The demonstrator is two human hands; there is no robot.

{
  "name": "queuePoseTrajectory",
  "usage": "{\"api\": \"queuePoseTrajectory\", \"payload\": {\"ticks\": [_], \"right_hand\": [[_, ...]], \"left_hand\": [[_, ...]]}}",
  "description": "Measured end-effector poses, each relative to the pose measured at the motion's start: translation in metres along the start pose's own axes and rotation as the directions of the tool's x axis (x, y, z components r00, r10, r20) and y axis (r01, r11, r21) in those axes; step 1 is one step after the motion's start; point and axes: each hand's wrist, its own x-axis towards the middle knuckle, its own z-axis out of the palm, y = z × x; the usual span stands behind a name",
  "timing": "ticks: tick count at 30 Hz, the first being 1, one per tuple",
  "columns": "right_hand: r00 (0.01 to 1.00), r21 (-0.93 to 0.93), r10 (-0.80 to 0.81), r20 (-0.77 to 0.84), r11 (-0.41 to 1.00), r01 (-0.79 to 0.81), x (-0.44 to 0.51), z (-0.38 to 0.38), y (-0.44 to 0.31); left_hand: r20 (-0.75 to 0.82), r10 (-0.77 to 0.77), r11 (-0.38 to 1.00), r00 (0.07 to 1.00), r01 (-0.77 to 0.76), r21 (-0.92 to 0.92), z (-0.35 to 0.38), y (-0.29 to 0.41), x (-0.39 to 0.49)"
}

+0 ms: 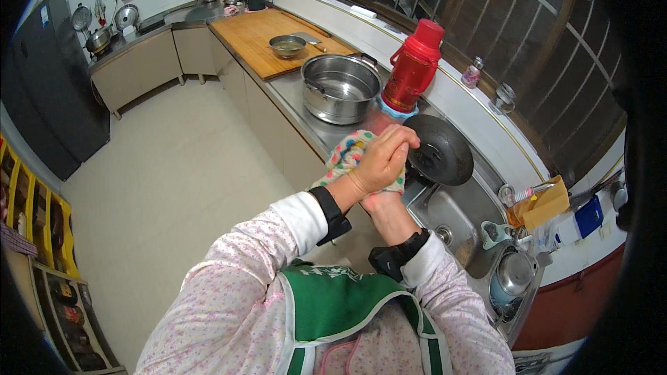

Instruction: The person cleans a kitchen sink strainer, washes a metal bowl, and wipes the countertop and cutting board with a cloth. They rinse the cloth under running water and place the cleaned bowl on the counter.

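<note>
My left hand [383, 159] lies over a polka-dot cloth [346, 153], fingers curled and pressed against it. Beneath it, my right hand [383, 203] shows only its wrist and heel; the cloth and my left hand cover its fingers. Just beyond the hands, a dark wok [445, 153] leans by the sink. A large steel pot [341, 91] stands on the steel counter [292, 96]. To its right is a red thermos flask [415, 70] on a pale blue scalloped base.
A wooden board [245, 31] carries a metal bowl [287, 46] and a cleaver [306, 38]. The steel sink [451, 211] is at right, with a lidded pot [516, 273] beyond. Glass jars [503, 99] line the sill. A dark refrigerator [52, 83] stands far left.
</note>
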Motion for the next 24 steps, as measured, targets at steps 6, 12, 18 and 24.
{"api": "queuePoseTrajectory", "payload": {"ticks": [6,12,18,24], "right_hand": [[0.999,-0.059,-0.01,-0.052,0.998,0.007,0.021,0.021,0.031],[0.939,-0.138,-0.108,-0.327,0.988,0.066,0.074,0.013,0.028],[0.97,-0.04,-0.144,-0.197,0.99,0.138,0.15,-0.036,-0.011],[0.875,-0.175,-0.281,-0.393,0.958,0.229,0.212,-0.042,-0.038]], "left_hand": [[0.221,0.05,0.919,0.974,-0.131,0.372,-0.059,-0.02,-0.002],[0.49,-0.253,0.939,0.834,0.091,0.331,-0.087,-0.046,-0.042],[0.465,-0.475,0.868,0.747,0.311,0.387,-0.14,-0.107,-0.057],[0.408,-0.443,0.645,0.799,-0.032,0.763,-0.191,-0.205,0.005]]}}
